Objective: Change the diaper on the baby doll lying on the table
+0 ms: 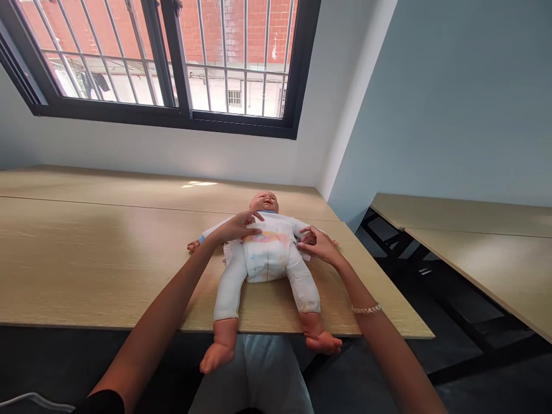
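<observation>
A baby doll point(264, 202) lies on its back on the wooden table point(107, 264), head toward the window, feet hanging past the front edge. It wears a white top and white leggings, with a white diaper point(266, 264) with a coloured print around its hips, over the leggings. My left hand point(239, 225) is over the doll's belly at the diaper's upper edge, thumb and fingers apart. At the doll's other side, my right hand point(319, 244) curves beside the diaper's waist, with a gap between thumb and fingers. Whether its fingertips touch the diaper cannot be made out.
A second table point(483, 253) on a black metal frame stands to the right, across a gap. Behind the doll are a white wall and a barred window point(241, 63). My legs point(254, 374) are below the front edge.
</observation>
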`<state>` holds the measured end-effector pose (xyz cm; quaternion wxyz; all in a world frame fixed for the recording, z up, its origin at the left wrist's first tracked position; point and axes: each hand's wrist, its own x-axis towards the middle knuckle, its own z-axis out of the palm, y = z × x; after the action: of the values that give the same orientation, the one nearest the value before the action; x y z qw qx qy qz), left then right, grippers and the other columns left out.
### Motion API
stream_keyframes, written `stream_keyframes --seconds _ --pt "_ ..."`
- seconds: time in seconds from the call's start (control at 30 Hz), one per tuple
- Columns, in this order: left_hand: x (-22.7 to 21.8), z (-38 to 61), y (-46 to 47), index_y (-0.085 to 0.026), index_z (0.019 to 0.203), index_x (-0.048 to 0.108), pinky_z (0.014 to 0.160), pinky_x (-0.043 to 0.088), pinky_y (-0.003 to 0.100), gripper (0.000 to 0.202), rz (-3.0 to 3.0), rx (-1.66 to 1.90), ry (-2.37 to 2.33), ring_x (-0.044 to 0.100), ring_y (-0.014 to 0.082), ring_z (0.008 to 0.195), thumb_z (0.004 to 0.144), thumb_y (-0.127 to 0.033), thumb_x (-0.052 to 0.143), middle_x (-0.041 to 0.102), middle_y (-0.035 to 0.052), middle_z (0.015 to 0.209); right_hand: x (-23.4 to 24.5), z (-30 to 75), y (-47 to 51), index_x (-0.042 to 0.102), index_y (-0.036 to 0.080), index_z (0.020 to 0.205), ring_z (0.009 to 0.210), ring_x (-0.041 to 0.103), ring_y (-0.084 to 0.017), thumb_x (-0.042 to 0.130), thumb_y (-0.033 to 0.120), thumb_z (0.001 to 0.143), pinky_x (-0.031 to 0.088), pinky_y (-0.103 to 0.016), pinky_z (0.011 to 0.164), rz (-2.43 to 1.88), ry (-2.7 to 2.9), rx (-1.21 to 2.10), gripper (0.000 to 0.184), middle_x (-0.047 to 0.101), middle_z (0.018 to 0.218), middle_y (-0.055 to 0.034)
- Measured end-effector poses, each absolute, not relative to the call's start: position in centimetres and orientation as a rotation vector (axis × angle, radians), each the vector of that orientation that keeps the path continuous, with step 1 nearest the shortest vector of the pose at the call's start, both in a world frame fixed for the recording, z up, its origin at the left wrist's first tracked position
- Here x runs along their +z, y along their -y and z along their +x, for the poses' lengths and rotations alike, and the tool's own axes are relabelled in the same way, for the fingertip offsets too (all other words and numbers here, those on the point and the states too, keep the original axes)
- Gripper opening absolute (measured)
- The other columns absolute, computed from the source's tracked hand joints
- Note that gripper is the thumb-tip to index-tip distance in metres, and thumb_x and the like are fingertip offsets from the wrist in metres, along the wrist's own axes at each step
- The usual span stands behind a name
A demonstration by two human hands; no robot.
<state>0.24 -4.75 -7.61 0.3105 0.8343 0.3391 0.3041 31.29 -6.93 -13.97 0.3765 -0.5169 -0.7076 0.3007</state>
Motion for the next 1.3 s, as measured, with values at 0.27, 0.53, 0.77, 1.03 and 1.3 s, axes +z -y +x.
stream_keyframes --seconds 0.27,0.53,0.77,1.03,1.3 --pt "-6.5 2.7 3.7 -0.016 0.104 0.065 0.087 0.049 0.035 0.03 2.452 0.78 -0.817 0.059 0.0223 0.097 0.088 -0.04 0.055 0.065 0.0074 0.101 -14.8 28.8 7.2 0.052 0.02 0.075 0.078 0.063 -0.021 0.056 0.033 0.071 0.051 -0.032 0.073 -1.246 1.776 0.554 0.014 0.066 0.078 -0.0052" --pt "-5.3 5.6 7.3 -0.02 0.097 0.07 0.105 0.04 0.042 0.019 2.719 0.72 -0.913 0.05 0.0276 0.124 0.091 -0.024 0.052 0.063 0.0087 0.118 -15.7 28.0 6.7 0.051 0.02 0.071 0.071 0.057 -0.022 0.056 0.028 0.075 0.045 -0.031 0.067 -1.364 1.895 0.417 0.01 0.064 0.074 -0.0051" --pt "-7.2 6.6 7.3 -0.019 0.113 0.07 0.098 0.045 0.029 0.032 2.575 0.371 -0.413 0.063 0.0211 0.109 0.096 -0.038 0.05 0.071 0.004 0.117 -14.6 28.9 6.6 0.058 0.019 0.08 0.083 0.059 -0.022 0.054 0.018 0.08 0.044 -0.03 0.074 -1.515 1.947 0.283 0.003 0.065 0.084 -0.0067" --pt "-8.5 5.9 6.2 -0.029 0.118 0.068 0.118 0.021 0.044 0.039 2.76 0.343 -0.822 0.04 0.0241 0.139 0.099 -0.05 0.041 0.057 0.0027 0.139 -14.1 32.0 7.1 0.064 0.016 0.076 0.078 0.06 -0.022 0.079 0.029 0.063 0.043 -0.029 0.066 -1.568 2.156 0.582 0.023 0.067 0.084 -0.0061" --pt "-8.7 5.8 6.3 -0.037 0.123 0.064 0.117 0.02 0.047 0.048 2.729 0.371 -1.008 0.031 0.0278 0.143 0.089 -0.066 0.049 0.045 -0.0007 0.15 -14.0 32.0 6.8 0.059 0.017 0.077 0.068 0.061 -0.018 0.08 0.043 0.063 0.044 -0.026 0.055 -1.481 1.849 0.941 0.037 0.066 0.073 -0.003"
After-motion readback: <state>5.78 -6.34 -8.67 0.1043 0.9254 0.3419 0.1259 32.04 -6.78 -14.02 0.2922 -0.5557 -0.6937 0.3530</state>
